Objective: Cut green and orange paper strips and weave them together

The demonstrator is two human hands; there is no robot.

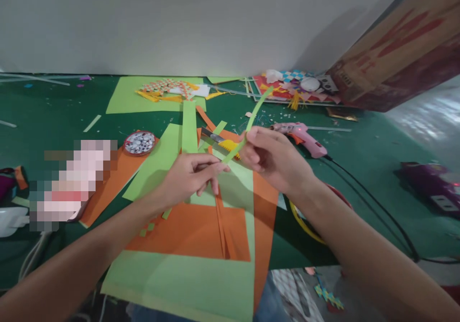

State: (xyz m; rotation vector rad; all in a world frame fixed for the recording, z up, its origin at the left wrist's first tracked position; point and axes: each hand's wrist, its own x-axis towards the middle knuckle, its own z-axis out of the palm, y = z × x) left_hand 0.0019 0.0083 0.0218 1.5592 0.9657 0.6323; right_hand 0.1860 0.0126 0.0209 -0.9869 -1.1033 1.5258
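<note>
A thin light-green paper strip [255, 109] is stretched between my two hands, bending up and away to the right. My left hand [196, 174] pinches its lower end between thumb and fingertips. Farther up, my right hand [271, 154] grips the strip with thumb and forefinger, the other fingers curled. Below my hands lie an orange paper sheet [172, 233] and a larger green sheet [179, 281]. Narrow orange strips [222, 231] rest on them. A yellow-handled cutter [230, 145] with a dark blade lies just behind my hands, partly hidden by the right one.
A pink glue gun [307, 140] with a black cord lies at the right. Left are a round container of small beads [139, 143] and a blurred-out object [77, 183]. A woven paper fan with yellow tassels [167, 89] sits at the back, near a cardboard box [398, 49].
</note>
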